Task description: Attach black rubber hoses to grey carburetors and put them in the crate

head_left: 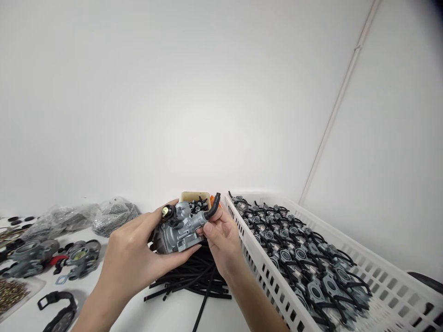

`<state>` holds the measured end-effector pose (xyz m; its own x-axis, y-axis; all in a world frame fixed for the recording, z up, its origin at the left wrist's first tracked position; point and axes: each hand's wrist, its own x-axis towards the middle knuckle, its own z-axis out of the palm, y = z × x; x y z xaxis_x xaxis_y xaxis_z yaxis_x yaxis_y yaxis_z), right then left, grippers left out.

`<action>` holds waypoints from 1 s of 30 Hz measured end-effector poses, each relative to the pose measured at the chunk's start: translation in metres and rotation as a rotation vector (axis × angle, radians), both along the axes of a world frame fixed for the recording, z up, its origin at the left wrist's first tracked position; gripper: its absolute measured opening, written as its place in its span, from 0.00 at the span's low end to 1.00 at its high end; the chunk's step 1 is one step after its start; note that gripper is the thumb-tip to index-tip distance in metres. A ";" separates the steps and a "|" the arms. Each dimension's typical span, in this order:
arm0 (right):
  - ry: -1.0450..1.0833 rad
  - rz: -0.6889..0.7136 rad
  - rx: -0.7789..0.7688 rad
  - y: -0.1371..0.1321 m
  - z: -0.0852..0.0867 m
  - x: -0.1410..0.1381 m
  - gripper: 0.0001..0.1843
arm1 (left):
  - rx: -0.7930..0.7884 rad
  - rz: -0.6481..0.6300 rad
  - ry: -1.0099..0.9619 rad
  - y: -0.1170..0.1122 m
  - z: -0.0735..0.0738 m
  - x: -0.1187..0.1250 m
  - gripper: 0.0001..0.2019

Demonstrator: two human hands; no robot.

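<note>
My left hand [129,258] is wrapped around a grey metal carburetor [179,229], held up above the white table. My right hand [221,240] pinches a short black rubber hose [212,208] fitted onto the carburetor's right side. Below both hands lies a pile of cut black hoses [194,279]. A small tan box [194,197] with black parts sits just behind the carburetor.
A white slotted plastic crate [380,281] on the right holds several rows of carburetors with hoses fitted. On the left lie loose carburetor bodies [32,256], clear bags of metal parts [114,214], a tray of small screws [12,293] and black rings. A white wall stands behind.
</note>
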<state>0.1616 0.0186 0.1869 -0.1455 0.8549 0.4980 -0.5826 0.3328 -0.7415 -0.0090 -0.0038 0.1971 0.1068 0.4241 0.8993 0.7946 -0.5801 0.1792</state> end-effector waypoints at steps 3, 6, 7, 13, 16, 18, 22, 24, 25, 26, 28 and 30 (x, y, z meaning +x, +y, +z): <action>0.001 -0.017 -0.031 0.002 -0.001 0.000 0.18 | 0.044 -0.023 0.047 0.001 0.001 -0.002 0.28; -0.009 -0.034 -0.026 0.004 -0.003 0.000 0.23 | 0.095 -0.002 0.115 0.001 0.002 -0.002 0.29; -0.019 -0.042 -0.023 0.004 -0.004 0.000 0.23 | 0.105 0.004 0.136 0.001 0.002 -0.002 0.29; -0.031 -0.122 0.010 0.002 -0.005 -0.004 0.14 | 0.164 0.023 0.204 0.002 0.001 -0.002 0.29; -0.026 -0.144 0.036 0.000 -0.002 -0.005 0.10 | 0.199 0.007 0.222 0.003 0.002 -0.001 0.28; -0.034 -0.141 0.050 -0.001 0.000 -0.004 0.10 | 0.202 -0.027 0.207 0.003 0.002 0.000 0.28; -0.037 -0.129 0.059 -0.003 0.001 -0.002 0.13 | 0.147 -0.097 0.132 0.005 0.001 0.001 0.29; -0.043 -0.120 0.045 -0.004 0.002 0.000 0.15 | 0.086 -0.134 0.069 0.006 -0.001 0.001 0.30; -0.043 -0.106 0.032 -0.005 0.002 0.001 0.16 | 0.044 -0.154 0.034 0.006 -0.001 0.001 0.30; -0.038 -0.084 0.021 -0.006 0.002 0.001 0.16 | 0.001 -0.173 0.001 0.006 -0.001 0.000 0.30; -0.026 -0.025 0.021 -0.007 0.003 0.002 0.16 | -0.067 -0.201 -0.038 0.006 -0.001 -0.002 0.30; -0.020 0.020 0.048 -0.008 0.003 0.002 0.15 | -0.074 -0.211 -0.040 0.004 0.000 -0.004 0.31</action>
